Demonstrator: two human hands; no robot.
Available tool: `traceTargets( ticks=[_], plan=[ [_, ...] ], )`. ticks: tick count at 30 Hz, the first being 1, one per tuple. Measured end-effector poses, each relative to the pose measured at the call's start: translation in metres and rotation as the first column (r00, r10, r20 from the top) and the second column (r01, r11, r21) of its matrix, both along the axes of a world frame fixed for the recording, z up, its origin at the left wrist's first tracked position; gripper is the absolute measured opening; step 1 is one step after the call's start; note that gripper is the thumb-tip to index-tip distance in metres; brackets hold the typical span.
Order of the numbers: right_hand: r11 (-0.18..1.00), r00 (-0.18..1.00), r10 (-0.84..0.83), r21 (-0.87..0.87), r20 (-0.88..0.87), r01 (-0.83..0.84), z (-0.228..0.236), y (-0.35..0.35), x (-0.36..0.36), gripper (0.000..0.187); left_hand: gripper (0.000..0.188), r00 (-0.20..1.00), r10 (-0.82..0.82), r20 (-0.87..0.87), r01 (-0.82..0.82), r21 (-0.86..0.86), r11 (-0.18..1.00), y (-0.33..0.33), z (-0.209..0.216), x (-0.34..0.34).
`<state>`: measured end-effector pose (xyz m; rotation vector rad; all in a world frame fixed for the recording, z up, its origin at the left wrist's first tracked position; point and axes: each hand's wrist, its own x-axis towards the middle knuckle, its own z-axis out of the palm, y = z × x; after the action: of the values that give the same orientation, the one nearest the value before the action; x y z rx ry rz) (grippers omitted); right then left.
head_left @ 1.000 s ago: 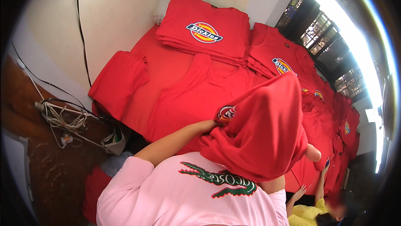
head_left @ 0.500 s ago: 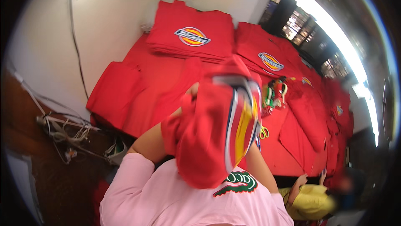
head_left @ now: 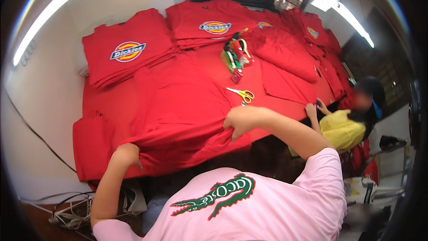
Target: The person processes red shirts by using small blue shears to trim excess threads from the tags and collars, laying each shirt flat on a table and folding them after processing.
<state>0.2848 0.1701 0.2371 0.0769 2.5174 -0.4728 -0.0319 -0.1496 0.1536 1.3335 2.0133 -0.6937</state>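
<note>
A red T-shirt (head_left: 178, 107) lies spread over the table's near edge, its plain side up and its near part bunched in folds. My left hand (head_left: 127, 154) is closed on the near left of the cloth. At the near right my right hand (head_left: 243, 120) grips the same shirt, fingers curled round the fabric. Just beyond the right hand rests a pair of scissors (head_left: 244, 95) with yellow-green handles, blades pointing left.
Stacked red shirts with printed emblems (head_left: 129, 60) line the table's far side. A cluster of small tools (head_left: 236, 56) sits mid-table. Folded red cloth (head_left: 91, 140) lies at left. A person in yellow (head_left: 342, 127) works at the right edge. Cables (head_left: 73, 214) hang at lower left.
The red shirt, earlier held up bunched before my chest with its emblem showing, is now down on the table, plain side up. My hands have moved apart; the view has turned right.
</note>
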Motion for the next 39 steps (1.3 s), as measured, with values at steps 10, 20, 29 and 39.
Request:
traceTargets(
  ticks=[10, 20, 29, 39],
  plan=[
    [0.944, 0.845, -0.248, 0.313, 0.473, 0.103, -0.231, -0.089, 0.231, 0.026, 0.06, 0.868, 0.055, 0.494, 0.168, -0.396, 0.903, -0.064, -0.222, 0.198],
    [0.771, 0.806, -0.582, 0.39, 0.112, 0.503, -0.228, -0.055, 0.33, 0.021, 0.044, 0.969, 0.043, 0.242, -0.052, 0.032, 0.998, -0.052, -0.269, 0.231],
    [0.765, 0.629, -0.641, 0.308, 0.439, 0.565, -0.328, -0.134, 0.565, 0.03, 0.033, 0.917, -0.006, 0.398, 0.033, -0.061, 0.998, -0.056, -0.331, 0.408],
    [0.577, 0.72, -0.453, 0.443, -0.525, 0.686, -0.171, -0.043, 0.535, 0.013, 0.016, 0.964, -0.206, -0.167, 0.261, 0.464, 0.846, 0.068, -0.207, 0.333]
  ],
)
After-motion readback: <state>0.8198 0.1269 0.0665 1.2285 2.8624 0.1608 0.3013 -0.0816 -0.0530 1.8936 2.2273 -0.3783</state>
